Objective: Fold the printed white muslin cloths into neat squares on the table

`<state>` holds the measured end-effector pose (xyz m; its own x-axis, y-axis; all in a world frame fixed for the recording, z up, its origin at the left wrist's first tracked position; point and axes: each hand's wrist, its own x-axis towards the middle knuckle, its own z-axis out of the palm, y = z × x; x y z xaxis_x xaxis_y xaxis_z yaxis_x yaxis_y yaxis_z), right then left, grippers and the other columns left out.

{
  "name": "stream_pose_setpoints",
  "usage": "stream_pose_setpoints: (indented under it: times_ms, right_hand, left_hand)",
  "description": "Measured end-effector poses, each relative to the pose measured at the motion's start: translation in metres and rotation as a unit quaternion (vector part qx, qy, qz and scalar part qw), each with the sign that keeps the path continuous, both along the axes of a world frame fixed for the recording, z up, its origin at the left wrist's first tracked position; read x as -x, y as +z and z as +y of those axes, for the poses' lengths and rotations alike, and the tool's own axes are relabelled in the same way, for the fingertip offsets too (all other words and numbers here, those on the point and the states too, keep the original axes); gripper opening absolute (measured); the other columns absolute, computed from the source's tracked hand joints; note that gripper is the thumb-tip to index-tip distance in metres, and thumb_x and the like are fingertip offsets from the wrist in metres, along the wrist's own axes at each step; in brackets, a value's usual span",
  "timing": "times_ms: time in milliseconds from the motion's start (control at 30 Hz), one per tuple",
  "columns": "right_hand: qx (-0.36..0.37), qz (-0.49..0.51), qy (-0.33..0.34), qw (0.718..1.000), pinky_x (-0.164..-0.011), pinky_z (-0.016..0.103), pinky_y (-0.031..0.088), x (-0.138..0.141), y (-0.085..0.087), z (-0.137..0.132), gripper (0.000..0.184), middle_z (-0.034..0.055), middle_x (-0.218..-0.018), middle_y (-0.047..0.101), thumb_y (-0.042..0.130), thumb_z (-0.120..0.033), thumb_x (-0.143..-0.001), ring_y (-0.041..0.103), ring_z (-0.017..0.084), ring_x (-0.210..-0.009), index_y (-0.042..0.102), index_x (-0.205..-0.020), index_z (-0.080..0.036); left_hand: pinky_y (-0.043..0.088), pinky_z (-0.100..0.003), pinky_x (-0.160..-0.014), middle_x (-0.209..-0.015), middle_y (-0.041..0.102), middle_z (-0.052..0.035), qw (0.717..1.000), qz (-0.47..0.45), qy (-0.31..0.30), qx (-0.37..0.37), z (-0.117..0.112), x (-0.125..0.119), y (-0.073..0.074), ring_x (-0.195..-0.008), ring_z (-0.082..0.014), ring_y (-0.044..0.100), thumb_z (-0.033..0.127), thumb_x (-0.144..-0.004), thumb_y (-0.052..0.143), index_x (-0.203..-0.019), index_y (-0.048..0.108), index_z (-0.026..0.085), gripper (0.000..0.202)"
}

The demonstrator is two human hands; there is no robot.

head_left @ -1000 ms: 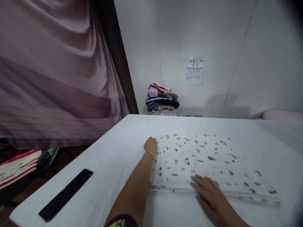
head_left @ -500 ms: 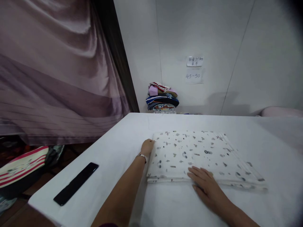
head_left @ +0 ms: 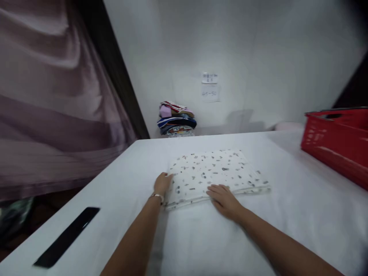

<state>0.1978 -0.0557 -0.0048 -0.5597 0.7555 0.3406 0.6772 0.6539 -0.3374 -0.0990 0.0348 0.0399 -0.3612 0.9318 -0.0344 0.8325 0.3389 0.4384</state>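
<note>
A white cloth (head_left: 207,172) with small dark and grey prints lies folded into a flat rectangle on the white table. At its left edge is my left hand (head_left: 163,183), with a bracelet on the wrist; its fingers are bent around the edge and partly hidden. My right hand (head_left: 224,199) rests palm down on the front edge, its fingers stretched out over the fabric. The cloth's right end shows several layered edges and reaches past my right hand.
A long black flat object (head_left: 67,237) lies on the table (head_left: 120,184) at left. A red plastic crate (head_left: 339,142) stands at the right. Behind the far edge is a stack of folded fabrics (head_left: 176,120) against the wall. A pink curtain (head_left: 51,99) hangs at left.
The view has swung to the right, bringing the red crate into sight. Both hands stay at the same edges of the cloth, which now lies slightly turned in view.
</note>
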Motion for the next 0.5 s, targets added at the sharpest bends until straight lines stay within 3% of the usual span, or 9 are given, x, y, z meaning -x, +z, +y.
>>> stream_pose_setpoints:
  times_ms: [167,333,433,500]
  right_hand:
    - [-0.004,-0.008,-0.013,1.000,-0.105,0.042,0.027,0.005,0.008,0.001,0.039,0.0049,-0.133,0.051,0.043,-0.020,-0.087,0.039,0.019,-0.126,0.051,-0.125,-0.024]
    - [-0.004,-0.037,-0.021,0.999,-0.108,0.043,0.018,0.004,0.011,-0.003,0.039,0.0057,-0.136,0.048,0.041,-0.024,-0.090,0.033,0.019,-0.130,0.047,-0.129,-0.023]
    - [-0.005,-0.028,-0.024,0.999,-0.109,0.046,0.015,-0.017,0.013,-0.006,0.043,0.0053,-0.134,0.050,0.046,-0.022,-0.087,0.034,0.020,-0.130,0.047,-0.130,-0.025]
    - [-0.003,0.016,-0.060,0.998,-0.108,0.047,0.017,-0.047,0.014,-0.006,0.042,0.0055,-0.131,0.053,0.049,-0.020,-0.084,0.038,0.021,-0.128,0.052,-0.126,-0.025]
  left_hand:
    - [0.044,-0.035,-0.084,-0.110,0.065,-0.0131,0.999,0.007,-0.045,-0.007,-0.018,0.006,-0.006,-0.104,-0.0282,0.059,0.048,-0.082,0.043,-0.119,0.051,0.013,0.052]
    - [0.046,-0.037,-0.082,-0.109,0.065,-0.0137,0.998,0.016,-0.057,-0.010,-0.018,0.007,-0.012,-0.100,-0.0298,0.060,0.055,-0.079,0.041,-0.123,0.049,0.012,0.062]
    - [0.048,-0.038,-0.080,-0.109,0.065,-0.0131,0.998,0.001,-0.057,-0.009,-0.025,0.007,-0.011,-0.096,-0.0293,0.061,0.057,-0.077,0.043,-0.126,0.047,0.013,0.066]
    - [0.049,-0.038,-0.077,-0.107,0.065,-0.0128,0.998,-0.017,-0.056,-0.022,-0.035,0.010,-0.012,-0.092,-0.0288,0.062,0.057,-0.075,0.045,-0.126,0.047,0.013,0.068]
